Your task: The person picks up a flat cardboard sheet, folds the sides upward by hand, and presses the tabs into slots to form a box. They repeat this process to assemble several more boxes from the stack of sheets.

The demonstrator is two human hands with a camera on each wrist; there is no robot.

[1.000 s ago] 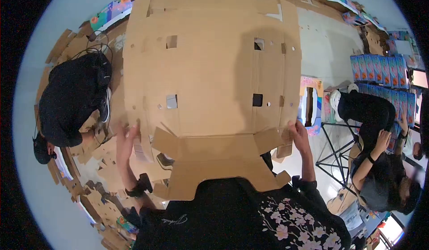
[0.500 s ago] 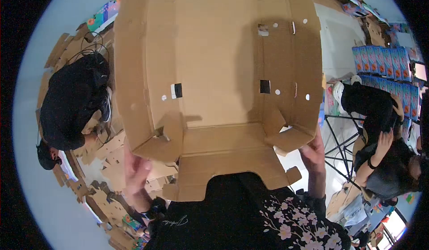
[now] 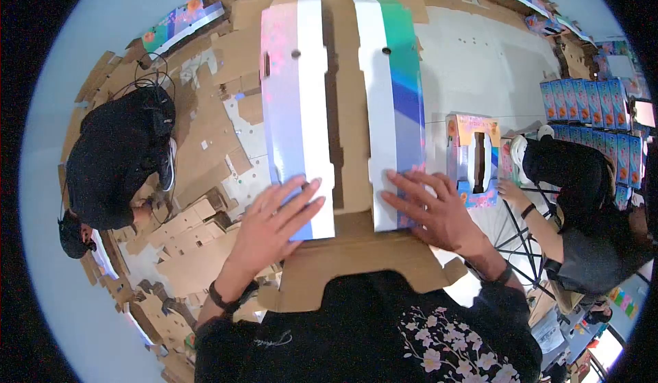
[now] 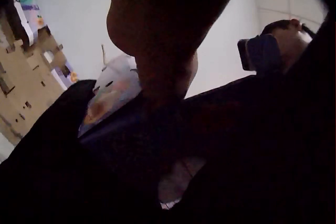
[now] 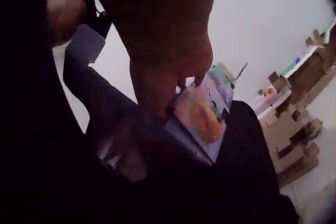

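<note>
A cardboard box (image 3: 363,253) lies in front of me in the head view, its two long sides folded inward over the brown base. The left side panel (image 3: 312,122) shows white and lavender print with pink spots; the right side panel (image 3: 404,81) shows white, green and blue. A strip of the inside shows between them. My left hand (image 3: 264,229) presses on the near end of the left panel with fingers extended. On the near end of the right panel, my right hand (image 3: 449,218) does likewise. Both wrist views are dark; printed cardboard (image 5: 202,121) shows beneath the right hand.
Another printed box (image 3: 456,157) stands on the floor at right, near a seated person (image 3: 582,218) and a black metal frame. Several blue boxes (image 3: 589,102) are stacked behind. A crouching person (image 3: 116,157) is at left among scattered cardboard pieces (image 3: 199,225).
The box's long sides have been folded up and inward, turning their printed faces upward. Both hands have moved from the outer edges inward onto the panels.
</note>
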